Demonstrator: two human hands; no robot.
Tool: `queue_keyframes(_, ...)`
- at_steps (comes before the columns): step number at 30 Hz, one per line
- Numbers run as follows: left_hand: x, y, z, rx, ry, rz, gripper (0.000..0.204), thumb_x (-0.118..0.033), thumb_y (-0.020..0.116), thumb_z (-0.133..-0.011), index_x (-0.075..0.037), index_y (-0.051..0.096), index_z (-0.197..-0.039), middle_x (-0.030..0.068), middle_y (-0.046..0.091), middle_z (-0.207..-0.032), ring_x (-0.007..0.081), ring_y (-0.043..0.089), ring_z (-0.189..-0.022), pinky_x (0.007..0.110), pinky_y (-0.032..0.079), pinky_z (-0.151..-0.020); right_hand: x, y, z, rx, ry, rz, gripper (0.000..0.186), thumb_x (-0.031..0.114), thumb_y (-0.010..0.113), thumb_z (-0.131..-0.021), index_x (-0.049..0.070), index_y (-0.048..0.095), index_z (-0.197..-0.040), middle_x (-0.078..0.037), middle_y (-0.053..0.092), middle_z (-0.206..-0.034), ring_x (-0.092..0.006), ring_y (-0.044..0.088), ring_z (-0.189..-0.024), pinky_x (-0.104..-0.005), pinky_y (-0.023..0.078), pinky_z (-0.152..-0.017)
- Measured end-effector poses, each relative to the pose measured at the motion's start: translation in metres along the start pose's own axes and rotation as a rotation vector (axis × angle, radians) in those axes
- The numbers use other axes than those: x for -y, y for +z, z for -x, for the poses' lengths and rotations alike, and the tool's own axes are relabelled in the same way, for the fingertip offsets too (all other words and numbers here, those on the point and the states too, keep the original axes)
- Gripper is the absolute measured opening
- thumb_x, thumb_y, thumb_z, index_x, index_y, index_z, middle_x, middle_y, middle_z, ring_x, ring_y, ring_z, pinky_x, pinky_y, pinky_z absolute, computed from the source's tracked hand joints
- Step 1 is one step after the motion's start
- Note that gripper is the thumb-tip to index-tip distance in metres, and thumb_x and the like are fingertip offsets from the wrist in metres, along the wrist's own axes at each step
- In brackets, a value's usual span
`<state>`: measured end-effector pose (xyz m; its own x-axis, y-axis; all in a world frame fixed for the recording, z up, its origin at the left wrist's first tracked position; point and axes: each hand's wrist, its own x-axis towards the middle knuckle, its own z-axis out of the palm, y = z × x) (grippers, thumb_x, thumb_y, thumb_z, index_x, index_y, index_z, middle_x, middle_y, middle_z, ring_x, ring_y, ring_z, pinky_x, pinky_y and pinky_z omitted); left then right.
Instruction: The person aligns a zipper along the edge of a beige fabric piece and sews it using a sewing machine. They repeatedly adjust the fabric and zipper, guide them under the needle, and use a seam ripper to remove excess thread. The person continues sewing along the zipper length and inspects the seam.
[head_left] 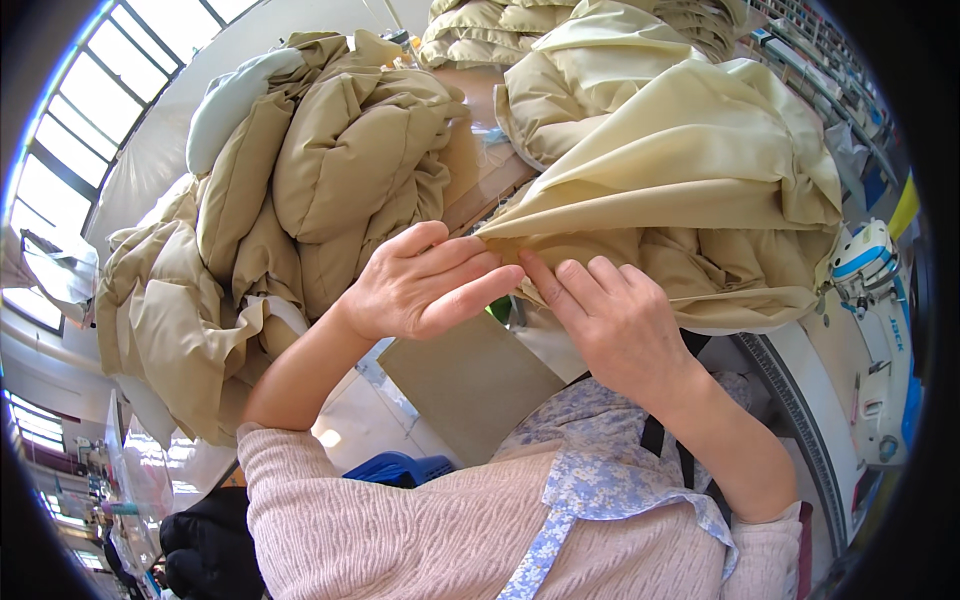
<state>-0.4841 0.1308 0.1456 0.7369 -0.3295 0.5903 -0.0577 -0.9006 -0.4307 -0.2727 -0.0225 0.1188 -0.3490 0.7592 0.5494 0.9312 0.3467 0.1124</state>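
- Quilted bundle [355, 150], heaped at left: its channel stitching, we judge, done.
- Left hand [430, 285]: fingers drawn together, seemingly pinching the cloth's near corner.
- Right hand [625, 325]: index fingertip against that corner, other fingers curled; we cannot tell whether it grips.
- Beige cloth [690, 190], draped beyond both hands: corner being handled; edgework remaining, we cannot tell.
- Sewing machine [875, 310], far right, apart from the hands.

Your left hand [415, 290] and right hand [628, 320] meet at the left end of the pale tan fabric [680, 150], fingers [548, 284] touching it. Quilted tan pieces [350, 150] lie heaped to your left; a white-and-blue sewing machine [875, 335] stands on the worktop [832, 345] at your right.
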Motion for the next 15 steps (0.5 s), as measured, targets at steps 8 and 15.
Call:
queue_keyframes(8,-0.0002,0.0005,0.0006,0.015,0.046,-0.060,0.031,-0.013,0.074,-0.087,-0.013,0.065,-0.117,0.0007,0.076,-0.096,0.0164,0.070,-0.090,0.031,0.045,-0.079,0.0048,-0.0013,-0.0005,0.009,0.029,0.033,0.059,0.013,0.062,-0.087,0.005,0.057,-0.146,-0.005,0.053,-0.100,-0.0207,0.055,-0.085,-0.0326,0.051,-0.070)
queue_keyframes(15,0.0004,0.0005,0.0015,0.019,0.049,-0.042,0.027,-0.013,0.075,-0.089,-0.012,0.064,-0.113,0.0024,0.077,-0.095,0.0168,0.071,-0.090,0.031,0.044,-0.078,0.0068,0.0003,-0.0004,0.026,0.050,0.073,0.061,0.012,0.062,-0.088,0.006,0.055,-0.149,-0.005,0.052,-0.098,-0.0202,0.056,-0.086,-0.0327,0.051,-0.071)
